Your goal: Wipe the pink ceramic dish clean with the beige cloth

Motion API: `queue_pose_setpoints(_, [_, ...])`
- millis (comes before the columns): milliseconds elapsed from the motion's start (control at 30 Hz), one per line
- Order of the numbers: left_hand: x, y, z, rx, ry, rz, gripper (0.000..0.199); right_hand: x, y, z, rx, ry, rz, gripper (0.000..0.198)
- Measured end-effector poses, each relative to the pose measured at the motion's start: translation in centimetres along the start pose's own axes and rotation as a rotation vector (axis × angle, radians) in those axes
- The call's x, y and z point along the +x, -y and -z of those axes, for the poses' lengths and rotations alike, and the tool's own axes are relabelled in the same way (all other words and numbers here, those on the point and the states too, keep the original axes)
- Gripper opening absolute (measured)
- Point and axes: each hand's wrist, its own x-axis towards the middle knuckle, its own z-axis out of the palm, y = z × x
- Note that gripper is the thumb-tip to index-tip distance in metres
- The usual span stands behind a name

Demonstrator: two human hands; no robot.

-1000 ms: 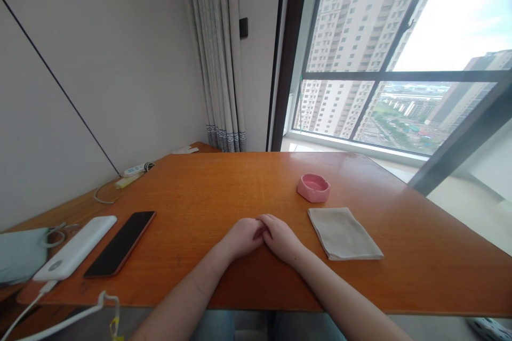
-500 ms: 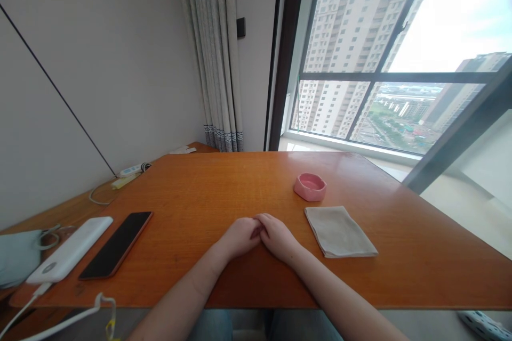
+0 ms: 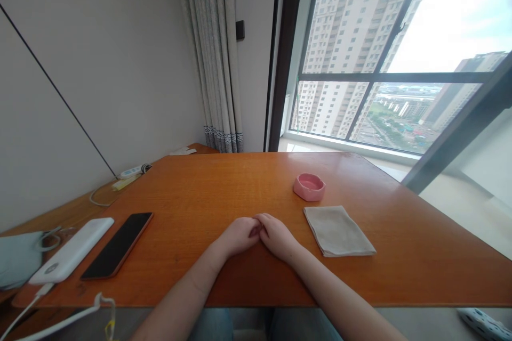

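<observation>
Left hand (image 3: 240, 235) and right hand (image 3: 278, 237) meet over the wooden table (image 3: 224, 181), right fingers lapped on left. No object shows in either; how far each is closed, cannot tell, fingertips mostly hidden.

Just right of the fingers: grey folded cloth (image 3: 339, 230), flat, apart from the right forearm. Past it, ahead-right of the fingers: pink hexagonal dish (image 3: 309, 194), upright. Risk, my judgement: right hand swinging outward too low could ruck the cloth; an overlong reach could knock the dish sideways.

Well left of the fingers: black phone (image 3: 117, 246), then white power bank (image 3: 72, 250), cable plug (image 3: 47, 288) in its near end. Near-left, a white cord (image 3: 86, 313) loops at the table edge; left forearm sweeping out could snag it.

Writing: none legible. Round mark on the power bank unreadable; no brand seen on the phone.
</observation>
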Motion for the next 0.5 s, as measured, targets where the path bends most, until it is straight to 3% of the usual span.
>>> queue_pose_setpoints(133, [0.0, 0.8, 0.8, -0.031, 0.015, 0.023, 0.017, 0.5, -1.9, 2.5, -0.091, -0.109, -0.079, 0.034])
queue_pose_setpoints(233, [0.1, 1.3, 1.3, -0.04, 0.004, 0.059, 0.021, 1.0, -5.1, 6.6, -0.303, -0.329, -0.277, 0.036])
queue_pose_setpoints(300, [0.1, 1.5, 1.5, -0.053, 0.005, 0.072, 0.022, 1.2, -7.4, 9.1, -0.459, -0.388, -0.454, 0.04])
queue_pose_setpoints(400, [0.1, 1.5, 1.6, -0.062, 0.002, 0.077, 0.022, 1.1, -10.4, 11.4, -0.539, -0.321, -0.631, 0.03])
queue_pose_setpoints(500, [0.0, 1.4, 1.7, -0.059, 0.005, 0.082, 0.023, 0.9, -12.3, 11.8, -0.473, -0.251, -0.6, 0.02])
